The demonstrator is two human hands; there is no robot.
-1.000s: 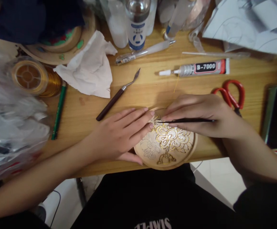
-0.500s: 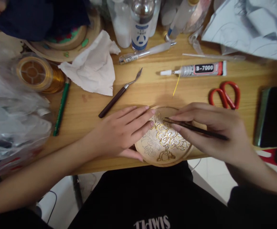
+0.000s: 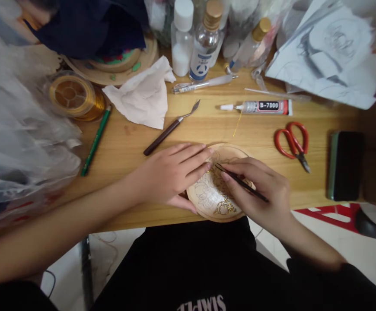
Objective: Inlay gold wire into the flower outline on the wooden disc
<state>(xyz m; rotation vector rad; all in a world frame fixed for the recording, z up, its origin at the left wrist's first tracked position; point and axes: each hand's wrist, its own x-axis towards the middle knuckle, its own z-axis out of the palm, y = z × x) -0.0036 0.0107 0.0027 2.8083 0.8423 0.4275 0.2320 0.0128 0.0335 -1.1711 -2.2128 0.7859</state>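
Currently I have both hands in the head view, working over a round wooden disc at the table's near edge. Left hand: open and flat, fingers slightly apart, fingertips resting on the disc's left side, thumb by its lower rim; I see nothing gripped. Right hand: closed in a pinch on dark tweezers, tips pointing at the upper middle of the disc, near the left fingertips. Whether the tips touch the surface, I cannot tell. On the disc I note drawn flower lines and gold outlining, partly covered by the right hand. Beyond: a dark-handled palette knife, tilted; a glue tube, with a yellow strand beside its nozzle. Red-handled scissors lie right, a phone farther out.
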